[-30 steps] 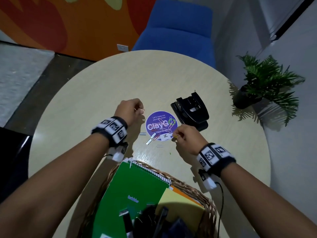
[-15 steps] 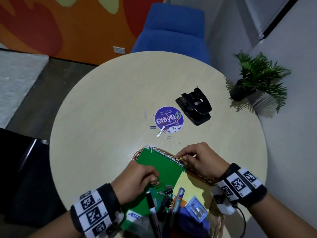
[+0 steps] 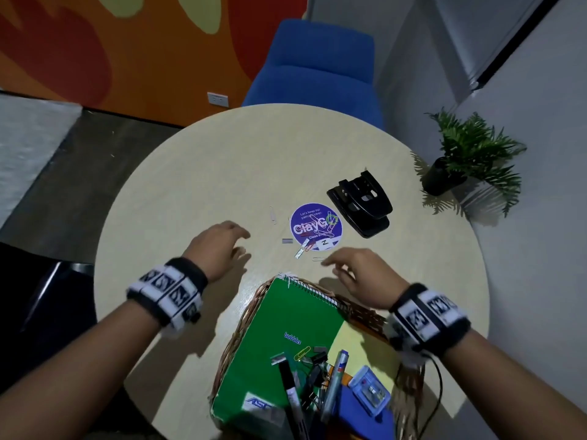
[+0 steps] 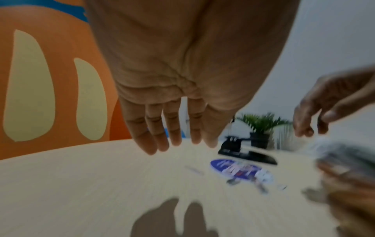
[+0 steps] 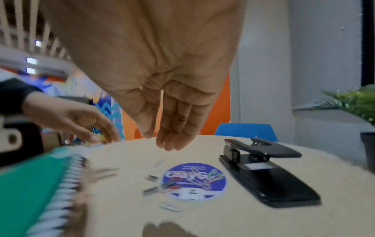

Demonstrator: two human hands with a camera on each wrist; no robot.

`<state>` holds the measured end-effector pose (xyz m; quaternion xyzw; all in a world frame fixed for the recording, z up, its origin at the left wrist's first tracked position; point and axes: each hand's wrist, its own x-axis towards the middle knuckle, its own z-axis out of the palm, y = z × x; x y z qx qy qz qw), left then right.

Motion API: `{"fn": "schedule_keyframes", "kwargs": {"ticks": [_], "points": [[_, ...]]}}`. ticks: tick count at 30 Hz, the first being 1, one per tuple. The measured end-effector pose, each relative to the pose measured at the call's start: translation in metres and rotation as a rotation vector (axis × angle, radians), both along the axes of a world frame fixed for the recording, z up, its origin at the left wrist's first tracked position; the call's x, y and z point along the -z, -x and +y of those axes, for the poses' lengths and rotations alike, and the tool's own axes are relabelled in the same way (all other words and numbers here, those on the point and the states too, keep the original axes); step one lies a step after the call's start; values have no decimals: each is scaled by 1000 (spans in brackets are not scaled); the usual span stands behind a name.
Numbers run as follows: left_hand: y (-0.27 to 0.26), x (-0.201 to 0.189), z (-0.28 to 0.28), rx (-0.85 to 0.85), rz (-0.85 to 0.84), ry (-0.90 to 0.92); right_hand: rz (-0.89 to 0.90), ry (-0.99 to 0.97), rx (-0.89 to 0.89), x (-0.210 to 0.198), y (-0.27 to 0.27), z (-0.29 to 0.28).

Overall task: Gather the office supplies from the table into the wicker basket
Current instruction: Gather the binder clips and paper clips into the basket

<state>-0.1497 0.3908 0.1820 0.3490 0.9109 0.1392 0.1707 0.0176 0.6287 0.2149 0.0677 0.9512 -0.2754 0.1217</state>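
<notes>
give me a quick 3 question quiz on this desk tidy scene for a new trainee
1. True or false: the hole punch is already in the basket.
2. Which thing lies in the basket? A) potted plant B) green notebook C) round sticker
3. Fill the gap: the left hand and the right hand are both ____ above the table, holding nothing.

Key
1. False: it sits on the table, beside the round sticker.
2. B: the green notebook leans in the basket.
3. open: the fingers are spread and relaxed in both wrist views.
</notes>
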Motion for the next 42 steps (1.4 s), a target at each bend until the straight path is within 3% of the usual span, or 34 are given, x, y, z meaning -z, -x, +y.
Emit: {"fn": "schedule_keyframes", "kwargs": {"ticks": [3,7,16,24,29,33,36,39,42], "points": [[32,18,25,52,14,116,-73,-153,16,14,41,23],[52,43,60,115,61,199,-182,-214,91,40,84,42],[70,69,109,188,92,251,-107,-343,-4,92,102,69],[66,66,114,34,140,308,-245,-332,34,87,107,76],[63,68,101,-29,5,407,-271,-337,59,85,101,70],[63,58,82,-91,-78,332,-188,-274,158,74,89,69],[60,41,75,-169,-113,145,-156,-207,193,64,83,72],[40,5,76,-127,-98,-55,-123,-180,183,53,74,70],[-3,-36,71,-26,-238,-198,-40,-197,169,40,60,65]]}}
